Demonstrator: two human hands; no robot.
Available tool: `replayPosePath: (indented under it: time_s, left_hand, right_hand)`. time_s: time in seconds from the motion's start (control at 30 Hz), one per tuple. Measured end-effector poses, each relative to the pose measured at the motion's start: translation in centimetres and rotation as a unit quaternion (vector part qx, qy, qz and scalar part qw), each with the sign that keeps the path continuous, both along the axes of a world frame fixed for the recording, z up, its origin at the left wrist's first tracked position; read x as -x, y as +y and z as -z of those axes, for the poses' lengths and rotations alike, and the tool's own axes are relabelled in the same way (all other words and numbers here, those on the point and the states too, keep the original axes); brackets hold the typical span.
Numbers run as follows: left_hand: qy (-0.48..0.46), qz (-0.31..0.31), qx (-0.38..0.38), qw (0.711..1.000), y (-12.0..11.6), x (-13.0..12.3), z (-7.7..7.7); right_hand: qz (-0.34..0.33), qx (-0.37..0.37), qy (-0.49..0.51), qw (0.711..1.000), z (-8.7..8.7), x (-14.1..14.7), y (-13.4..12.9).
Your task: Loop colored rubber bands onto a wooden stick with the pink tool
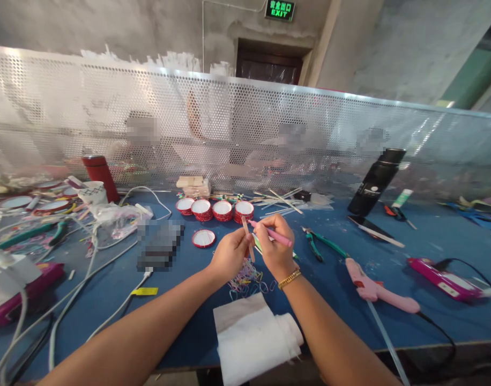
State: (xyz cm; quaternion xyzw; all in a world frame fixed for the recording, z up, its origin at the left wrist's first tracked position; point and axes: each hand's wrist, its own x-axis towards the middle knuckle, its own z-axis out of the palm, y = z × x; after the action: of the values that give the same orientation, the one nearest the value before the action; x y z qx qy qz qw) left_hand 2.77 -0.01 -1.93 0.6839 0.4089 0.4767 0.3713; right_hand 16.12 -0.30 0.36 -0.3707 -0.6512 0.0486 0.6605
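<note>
My left hand [231, 252] pinches a flat wooden stick [251, 252] held upright near the middle of the blue table [189, 279]. A pink pen [278, 236] is gripped in my right hand [275, 244], its tip close to the stick's upper part. Just behind the hands stand stacks of red-rimmed round pieces with white tops [222, 209], and a single one [203, 238] lies to their front left. Under the hands is a pile of thin coloured loops [247, 279]. A folded white cloth [257, 340] lies at the table's front edge.
On the right are green-handled pliers [328, 243], a pink glue gun [380, 288], a magenta power strip [446, 279] and a black bottle [376, 182]. To the left are a phone [161, 245], white cables, and a red bottle [101, 177]. A perforated metal screen [229, 123] crosses behind.
</note>
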Motion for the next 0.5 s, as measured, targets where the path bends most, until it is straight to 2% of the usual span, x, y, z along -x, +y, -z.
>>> replayPosePath:
  time_s: [0.27,0.5]
  left_hand:
    - [-0.003,0.007,-0.003,1.000,0.05,0.05,0.01]
    - [-0.002,0.012,-0.001,1.000,-0.03,0.01,-0.04]
  right_hand:
    - [0.001,0.012,0.007,1.000,-0.01,0.04,0.00]
    - [-0.029,0.013,0.010,0.999,-0.12,0.17,-0.20]
